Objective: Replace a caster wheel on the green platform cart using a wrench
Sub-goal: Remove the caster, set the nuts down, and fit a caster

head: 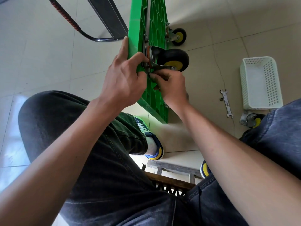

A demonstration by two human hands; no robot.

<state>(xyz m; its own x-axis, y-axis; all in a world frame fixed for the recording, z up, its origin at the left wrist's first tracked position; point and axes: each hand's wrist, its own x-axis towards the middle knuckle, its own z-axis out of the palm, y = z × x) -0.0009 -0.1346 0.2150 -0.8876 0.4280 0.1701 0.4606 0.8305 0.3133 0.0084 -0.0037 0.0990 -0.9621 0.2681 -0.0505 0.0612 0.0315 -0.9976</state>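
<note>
1. While our left hand (125, 77) grips the upended green cart (153, 88) at frame centre, our right hand (171, 84) pinches a fastener beneath the caster (174, 60).
2. We judge the caster rigid and weighty; hold its steel fork.
3. Our wrench (226, 103) lies at right.

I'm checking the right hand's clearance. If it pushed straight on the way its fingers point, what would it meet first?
Most likely the metal mounting plate of the black-and-yellow caster wheel, against the green plastic cart deck. The right hand has its fingertips already there, opposite the left hand. Depth is unclear.
</note>
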